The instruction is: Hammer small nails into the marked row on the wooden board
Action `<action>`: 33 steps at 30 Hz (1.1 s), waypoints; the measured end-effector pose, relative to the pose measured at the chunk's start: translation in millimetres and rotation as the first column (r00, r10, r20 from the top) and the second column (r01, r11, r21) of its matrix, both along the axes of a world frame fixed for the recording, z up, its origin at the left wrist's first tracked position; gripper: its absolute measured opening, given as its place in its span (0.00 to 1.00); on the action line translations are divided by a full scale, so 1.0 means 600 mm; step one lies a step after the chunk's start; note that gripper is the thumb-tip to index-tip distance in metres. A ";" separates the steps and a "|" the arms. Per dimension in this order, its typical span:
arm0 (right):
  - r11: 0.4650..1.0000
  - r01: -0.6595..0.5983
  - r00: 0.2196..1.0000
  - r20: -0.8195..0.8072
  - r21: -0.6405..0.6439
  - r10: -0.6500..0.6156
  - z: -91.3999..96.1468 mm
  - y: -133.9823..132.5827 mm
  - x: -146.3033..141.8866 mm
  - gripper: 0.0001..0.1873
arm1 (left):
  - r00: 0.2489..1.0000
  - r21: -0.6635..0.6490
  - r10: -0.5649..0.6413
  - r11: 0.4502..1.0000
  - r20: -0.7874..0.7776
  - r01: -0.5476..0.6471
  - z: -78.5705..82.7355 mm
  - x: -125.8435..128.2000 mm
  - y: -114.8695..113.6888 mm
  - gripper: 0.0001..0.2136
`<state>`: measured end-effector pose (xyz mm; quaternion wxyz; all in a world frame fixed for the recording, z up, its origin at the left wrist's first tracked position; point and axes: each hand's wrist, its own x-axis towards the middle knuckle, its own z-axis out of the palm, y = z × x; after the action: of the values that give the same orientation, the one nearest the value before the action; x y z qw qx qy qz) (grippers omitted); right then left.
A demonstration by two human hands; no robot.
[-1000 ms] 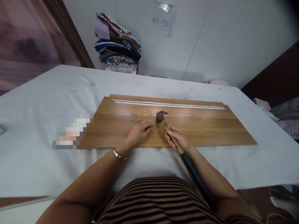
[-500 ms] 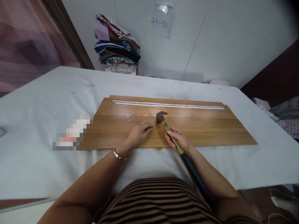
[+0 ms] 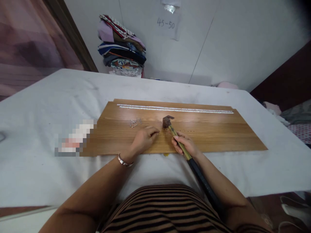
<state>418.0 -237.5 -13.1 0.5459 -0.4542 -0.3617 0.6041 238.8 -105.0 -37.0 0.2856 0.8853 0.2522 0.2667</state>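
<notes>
A long wooden board (image 3: pixel 218 136) lies across a white-covered table (image 3: pixel 48 106). My right hand (image 3: pixel 186 144) is wrapped round the yellow and black handle of a hammer (image 3: pixel 170 126), whose dark head rests on the board. My left hand (image 3: pixel 145 137) rests on the board just left of the hammer head, fingers curled and pinched at the tips; what they hold is too small to make out. A small heap of loose nails (image 3: pixel 135 122) lies on the board to the left. A row of small dark dots (image 3: pixel 187 131) runs right of the hammer.
A white strip (image 3: pixel 175 109) runs along the board's far edge. A blurred-out patch (image 3: pixel 75 137) sits at the board's left end. Folded clothes (image 3: pixel 121 45) are stacked against the back wall, under a "45-50" label (image 3: pixel 166 23). Dark furniture stands at right.
</notes>
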 end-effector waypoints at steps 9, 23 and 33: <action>1.000 -0.019 1.000 0.007 0.021 0.019 0.005 -0.004 -0.004 0.11 | 1.000 -0.013 0.001 1.000 0.024 -0.001 0.001 0.001 -0.002 0.08; 0.999 -0.041 0.999 0.020 0.036 0.040 0.003 -0.003 -0.002 0.12 | 0.999 -0.004 -0.003 1.000 0.033 0.004 -0.002 0.001 0.000 0.07; 1.000 0.018 1.000 0.005 -0.012 -0.018 0.000 -0.002 -0.001 0.12 | 1.000 -0.030 0.000 1.000 0.015 0.000 0.000 0.000 -0.002 0.08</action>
<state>417.6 -238.4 -12.9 0.5475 -0.4623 -0.3552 0.6004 239.1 -105.9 -36.7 0.3006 0.8790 0.2540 0.2694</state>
